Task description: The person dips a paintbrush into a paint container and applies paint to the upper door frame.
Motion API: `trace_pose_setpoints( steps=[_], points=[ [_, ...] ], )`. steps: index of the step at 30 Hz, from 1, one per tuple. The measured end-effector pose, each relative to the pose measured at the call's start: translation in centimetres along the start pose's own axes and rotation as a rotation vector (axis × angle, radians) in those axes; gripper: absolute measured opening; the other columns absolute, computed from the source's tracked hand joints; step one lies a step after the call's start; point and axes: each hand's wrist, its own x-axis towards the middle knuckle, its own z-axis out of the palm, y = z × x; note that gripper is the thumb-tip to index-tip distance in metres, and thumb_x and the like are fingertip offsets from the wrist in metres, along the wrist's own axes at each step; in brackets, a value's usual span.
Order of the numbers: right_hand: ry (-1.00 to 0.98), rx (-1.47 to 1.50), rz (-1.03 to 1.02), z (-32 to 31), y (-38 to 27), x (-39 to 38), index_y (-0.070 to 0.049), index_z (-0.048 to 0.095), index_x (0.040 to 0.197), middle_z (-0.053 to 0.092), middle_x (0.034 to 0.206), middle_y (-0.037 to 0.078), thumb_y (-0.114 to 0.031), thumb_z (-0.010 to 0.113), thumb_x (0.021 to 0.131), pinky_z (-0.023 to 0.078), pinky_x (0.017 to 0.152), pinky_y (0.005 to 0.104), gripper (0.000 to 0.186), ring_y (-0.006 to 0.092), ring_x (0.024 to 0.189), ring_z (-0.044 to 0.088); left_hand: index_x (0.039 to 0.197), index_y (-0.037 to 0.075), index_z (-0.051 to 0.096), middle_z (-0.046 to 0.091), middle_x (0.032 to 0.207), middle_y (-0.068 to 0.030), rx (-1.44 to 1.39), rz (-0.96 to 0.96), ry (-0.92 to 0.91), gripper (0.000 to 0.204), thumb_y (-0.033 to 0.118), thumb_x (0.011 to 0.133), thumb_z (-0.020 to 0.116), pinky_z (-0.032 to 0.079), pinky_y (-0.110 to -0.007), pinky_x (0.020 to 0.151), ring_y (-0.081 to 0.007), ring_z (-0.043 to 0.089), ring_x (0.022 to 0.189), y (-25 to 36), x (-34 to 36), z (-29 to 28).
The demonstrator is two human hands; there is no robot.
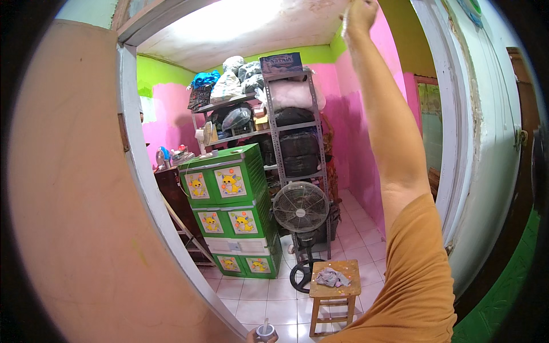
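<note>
My right arm stretches up in an orange-brown sleeve, and my right hand (360, 17) is raised at the top edge of the view. Its fingers are curled closed; the top of the hand is cut off, so I cannot make out what they hold. Low at the bottom edge, my left hand (251, 336) is wrapped round a small round can (266, 330). A pale stick or handle stands up out of the can. Most of the left hand lies outside the picture.
A pale door frame (128, 91) surrounds the opening before me. Beyond stand a wooden stool (343, 290) with a crumpled grey rag (333, 278), a black fan (301, 208), a green drawer cabinet (226, 200) and a metal rack (270, 123) loaded with bags and a box.
</note>
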Motion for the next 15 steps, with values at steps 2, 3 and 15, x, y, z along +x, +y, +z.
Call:
trace_pose_setpoints(
  steps=[2,3,15],
  points=[
    [-0.061,-0.037,0.011,1.8,0.8,-1.4,-0.005,0.056,0.116,0.058,0.079,0.009,-0.013,0.048,0.095,0.046,0.050,0.0353,0.024,0.0185,0.061,0.058,0.132,0.002,0.059,0.070,0.109,-0.0062,0.021,0.003,0.011,0.062,0.006,0.078,0.089,0.055,-0.029,0.079,-0.0142,0.066,0.093,-0.1,-0.1,0.0],
    [-0.125,-0.075,0.018,2.6,1.0,-2.0,-0.004,0.057,0.116,0.058,0.079,0.010,-0.013,0.048,0.095,0.046,0.049,0.0360,0.025,0.0196,0.058,0.058,0.132,0.002,0.059,0.070,0.109,-0.0062,0.022,0.003,0.010,0.062,0.006,0.078,0.089,0.055,-0.029,0.079,-0.0142,0.066,0.093,-0.2,-0.1,0.0],
    [-0.546,-0.386,0.158,-0.5,-2.2,-4.8,-0.001,0.065,0.121,0.063,0.076,0.009,-0.028,0.052,0.099,0.047,0.052,0.0356,0.037,0.0183,0.061,0.060,0.132,0.002,0.058,0.070,0.110,-0.0072,0.117,0.001,0.019,0.065,0.010,0.076,0.091,0.055,-0.030,0.079,-0.0148,0.065,0.092,0.9,-0.3,0.5]
  ],
)
